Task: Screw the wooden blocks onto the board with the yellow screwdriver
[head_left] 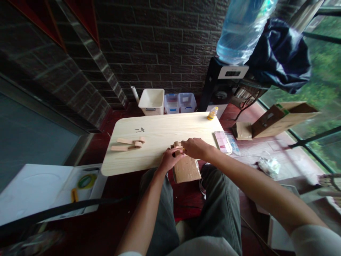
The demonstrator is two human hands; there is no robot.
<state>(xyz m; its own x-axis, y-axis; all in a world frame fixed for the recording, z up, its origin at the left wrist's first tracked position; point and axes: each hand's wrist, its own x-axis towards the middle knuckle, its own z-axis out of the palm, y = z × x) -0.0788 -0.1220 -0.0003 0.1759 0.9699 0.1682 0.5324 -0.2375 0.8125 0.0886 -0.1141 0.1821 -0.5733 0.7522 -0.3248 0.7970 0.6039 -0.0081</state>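
At the table's front edge, my left hand [169, 159] is closed round a small brown rounded piece [177, 153]. My right hand [196, 148] meets it from the right, fingers pinched together over the work. A bit of yellow shows between the hands, but what the right fingers grip is too small to make out. Beneath both hands a brown cardboard sheet [187, 170] sticks out past the edge above my lap. On the table's left half lie two tan strips with curled ends [128, 142], with a few small dark bits [140, 130] behind them.
The pale table [160, 124] carries a yellow-capped bottle [212, 113] and a pink pad [222, 141] on its right. Bins [151, 101] stand behind it, and a water dispenser [221, 85] at back right. A white open case [53, 185] is left; a cardboard box [282, 119] is right.
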